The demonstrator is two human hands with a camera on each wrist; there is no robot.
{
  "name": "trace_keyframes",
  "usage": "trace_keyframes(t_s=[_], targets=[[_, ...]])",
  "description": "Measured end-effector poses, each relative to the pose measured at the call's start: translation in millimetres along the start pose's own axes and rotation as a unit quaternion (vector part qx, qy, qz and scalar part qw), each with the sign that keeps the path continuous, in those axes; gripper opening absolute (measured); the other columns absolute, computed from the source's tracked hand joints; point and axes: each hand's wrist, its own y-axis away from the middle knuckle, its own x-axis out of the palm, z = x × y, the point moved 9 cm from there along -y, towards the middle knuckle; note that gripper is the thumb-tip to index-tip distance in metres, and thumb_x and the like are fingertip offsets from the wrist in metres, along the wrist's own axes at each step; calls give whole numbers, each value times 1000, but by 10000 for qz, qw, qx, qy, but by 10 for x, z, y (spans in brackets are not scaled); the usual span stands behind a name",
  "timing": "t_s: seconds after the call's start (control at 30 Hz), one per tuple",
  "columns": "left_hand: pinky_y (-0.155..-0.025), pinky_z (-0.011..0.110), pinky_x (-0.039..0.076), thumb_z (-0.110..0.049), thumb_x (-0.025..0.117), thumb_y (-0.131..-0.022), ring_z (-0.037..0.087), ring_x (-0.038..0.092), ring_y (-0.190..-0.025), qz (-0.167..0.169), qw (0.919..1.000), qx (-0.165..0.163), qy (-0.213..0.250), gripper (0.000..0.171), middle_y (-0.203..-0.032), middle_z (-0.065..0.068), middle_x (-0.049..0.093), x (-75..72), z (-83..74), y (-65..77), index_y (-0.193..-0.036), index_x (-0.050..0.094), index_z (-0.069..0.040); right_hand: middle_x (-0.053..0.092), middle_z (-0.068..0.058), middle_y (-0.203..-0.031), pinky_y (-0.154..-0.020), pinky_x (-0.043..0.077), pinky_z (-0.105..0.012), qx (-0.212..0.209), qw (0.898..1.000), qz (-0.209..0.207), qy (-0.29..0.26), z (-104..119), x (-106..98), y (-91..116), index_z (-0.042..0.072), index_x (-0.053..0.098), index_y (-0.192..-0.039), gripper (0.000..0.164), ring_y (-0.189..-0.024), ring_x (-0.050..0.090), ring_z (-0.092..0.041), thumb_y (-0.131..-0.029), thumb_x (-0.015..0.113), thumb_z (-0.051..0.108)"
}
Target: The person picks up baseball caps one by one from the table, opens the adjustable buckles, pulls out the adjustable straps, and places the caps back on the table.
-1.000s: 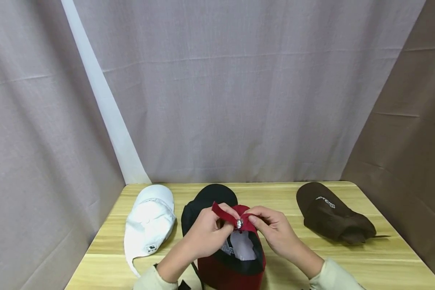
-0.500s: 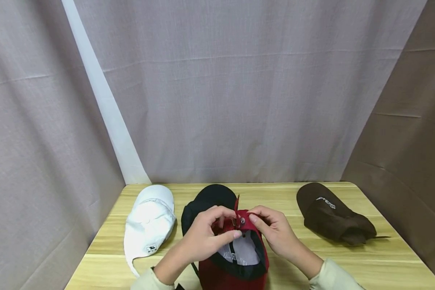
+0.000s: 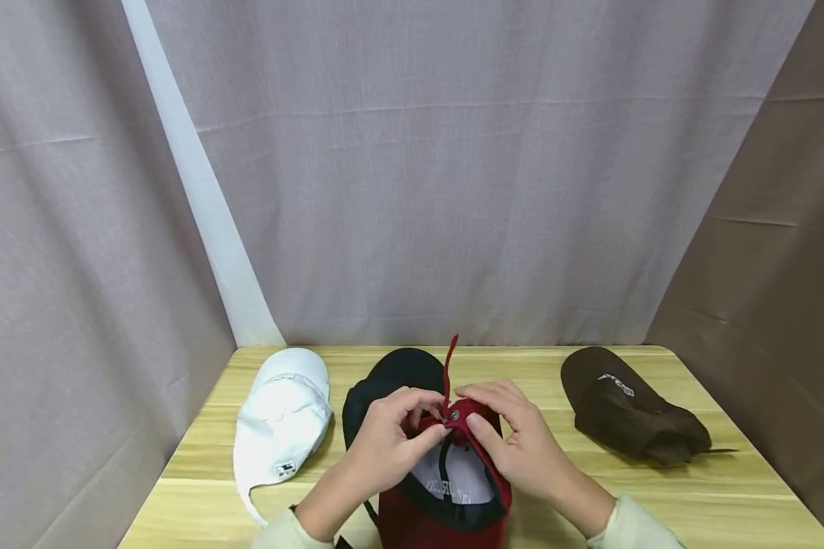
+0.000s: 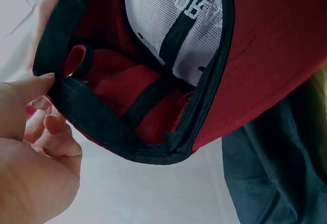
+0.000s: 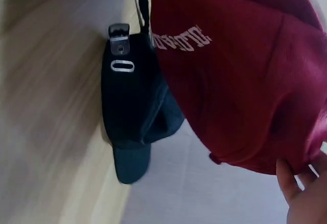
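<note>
A dark red baseball cap (image 3: pixel 439 526) is held up before me, its inside facing up with a dark sweatband and pale mesh panel (image 4: pixel 176 29). My left hand (image 3: pixel 384 438) pinches the cap's back strap by the small metal fastener (image 3: pixel 454 415); the thumb lies on the sweatband's edge in the left wrist view. The loose strap end (image 3: pixel 448 374) sticks up above the fingers. On the other side of the fastener, my right hand (image 3: pixel 525 450) grips the back rim, thumb inside and fingers outside. White lettering (image 5: pixel 181 39) shows on the front in the right wrist view.
Behind the red cap lies a black cap (image 3: pixel 407 369) with a strap buckle (image 5: pixel 120 42). A white cap (image 3: pixel 284 419) lies at the left of the wooden table (image 3: pixel 721 503), a dark brown cap (image 3: pixel 632 412) at the right. Grey curtains (image 3: pixel 412 191) stand behind.
The strap end has swung from pointing left to standing upright and now reaches higher. The left fingers shifted to the fastener. The right thumb slid slightly down the rim.
</note>
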Motion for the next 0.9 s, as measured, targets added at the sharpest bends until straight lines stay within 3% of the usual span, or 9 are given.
trace_keyframes(t_s=[0.17, 0.33, 0.5, 0.67, 0.9], targets=[[-61, 16, 43, -8, 83, -91, -1, 47, -71, -51, 9998, 46, -211, 29, -90, -3, 74, -9, -1, -3, -118, 76, -14, 78, 8, -122, -97, 39, -34, -905, 9910, -117, 980, 212, -5, -14, 25, 76, -129, 46, -117, 66, -15, -86, 88, 32], [-61, 14, 43, -10, 84, -91, -1, 48, -73, -138, 9984, 138, -522, 29, -92, -5, 75, -12, -37, 0, -119, 77, -13, 81, 2, -111, -93, 40, -35, -1758, 9721, -587, 1440, 409, -21, -20, 17, 80, -115, 21, -107, 70, -19, -103, 71, 32], [-63, 12, 42, -13, 83, -92, 1, 48, -74, -222, 9951, 351, -902, 29, -90, -6, 73, 8, -92, 9, -120, 77, -14, 83, -4, -97, -83, 47, -36, -2444, 9456, -1085, 1852, 534, -37, 16, 11, 82, -101, 32, -91, 73, -21, -110, 58, 30], [-63, 9, 39, -16, 85, -90, 0, 49, -74, -364, 9912, 489, -1173, 31, -90, -8, 76, 6, -113, 19, -120, 77, -14, 82, -6, -93, -77, 50, -36, -2756, 9344, -1217, 1901, 559, -39, 51, 8, 81, -99, 29, -84, 72, -21, -109, 59, 24], [-62, 8, 38, -17, 87, -90, 0, 48, -72, -414, 9911, 455, -1177, 35, -92, -7, 79, -6, -106, 14, -123, 76, -12, 82, -6, -91, -74, 52, -33, -2737, 9365, -1169, 1858, 549, -37, 59, 7, 81, -99, 29, -82, 71, -20, -109, 59, 22]])
